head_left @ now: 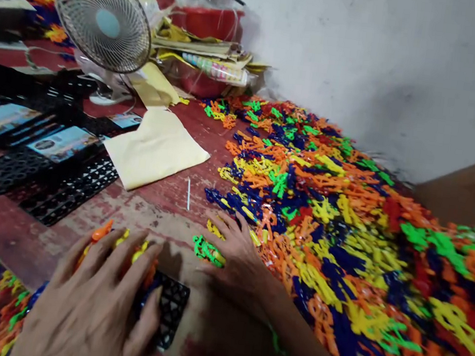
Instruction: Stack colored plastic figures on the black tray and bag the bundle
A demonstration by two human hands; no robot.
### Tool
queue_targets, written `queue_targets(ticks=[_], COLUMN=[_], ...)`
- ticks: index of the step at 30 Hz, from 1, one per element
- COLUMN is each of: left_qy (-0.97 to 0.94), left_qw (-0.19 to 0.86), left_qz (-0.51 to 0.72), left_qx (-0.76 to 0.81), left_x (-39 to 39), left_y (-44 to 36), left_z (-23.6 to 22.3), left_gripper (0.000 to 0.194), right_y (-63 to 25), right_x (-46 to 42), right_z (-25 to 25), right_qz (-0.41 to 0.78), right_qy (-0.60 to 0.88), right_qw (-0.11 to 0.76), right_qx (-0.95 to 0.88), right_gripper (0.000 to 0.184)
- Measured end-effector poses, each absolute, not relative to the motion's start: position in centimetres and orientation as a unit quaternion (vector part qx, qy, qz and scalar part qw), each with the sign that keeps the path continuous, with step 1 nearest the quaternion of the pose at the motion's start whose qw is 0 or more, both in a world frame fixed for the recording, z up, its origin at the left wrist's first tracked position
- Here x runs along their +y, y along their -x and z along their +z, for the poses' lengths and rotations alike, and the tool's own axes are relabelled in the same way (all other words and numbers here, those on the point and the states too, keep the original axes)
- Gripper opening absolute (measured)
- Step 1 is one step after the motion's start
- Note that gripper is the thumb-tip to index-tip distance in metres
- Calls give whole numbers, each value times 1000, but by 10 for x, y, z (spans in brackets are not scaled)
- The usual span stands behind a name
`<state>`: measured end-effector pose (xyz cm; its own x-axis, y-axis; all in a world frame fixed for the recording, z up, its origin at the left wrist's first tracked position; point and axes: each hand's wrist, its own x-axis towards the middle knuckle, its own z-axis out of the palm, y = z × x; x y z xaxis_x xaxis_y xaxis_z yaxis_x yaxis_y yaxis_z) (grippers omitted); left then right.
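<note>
My left hand [95,299] lies flat, fingers spread, over a black plastic grid tray [172,308] with orange and yellow toy pieces [101,232] under and beside the fingers. My right hand [239,256] rests at the near edge of a large heap of small coloured plastic toy pieces [344,226]. A green piece [208,250] sits at its thumb and a yellow one shows between its fingers. How firmly either piece is held is hard to tell.
Several black grid trays [47,178] and printed cards [62,142] lie at left on the red wooden table [151,208]. A yellow paper [154,147], a small fan [104,14], red tubs [207,21] and papers stand behind. A white wall [385,63] borders the heap.
</note>
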<state>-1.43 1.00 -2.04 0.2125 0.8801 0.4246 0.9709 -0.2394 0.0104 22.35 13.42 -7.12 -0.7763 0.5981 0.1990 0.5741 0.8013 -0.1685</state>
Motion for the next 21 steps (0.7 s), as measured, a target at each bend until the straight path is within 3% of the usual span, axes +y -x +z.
queue_targets(ticks=[2, 5, 9, 14, 21], left_qy=[768, 770, 763, 770, 774], left_qw=[112, 98, 94, 102, 99], left_qz=[-159, -146, -139, -137, -120], left_qx=[-610, -614, -624, -614, -614], left_x=[9, 7, 6, 6, 10], left_y=[14, 15, 15, 16, 16], left_z=[-22, -23, -23, -20, -16], left_gripper=[51, 51, 52, 57, 52], right_y=[-239, -268, -292, -279, -267], right_x=[121, 114, 125, 139, 138], right_z=[-65, -59, -56, -57, -69], right_qz=[35, -10, 5, 38, 11], right_qy=[331, 501, 728, 773, 785], right_qw=[168, 227, 112, 49, 69], right_qx=[-928, -835, -676, -632, -615], right_gripper=[55, 30, 30, 30, 33])
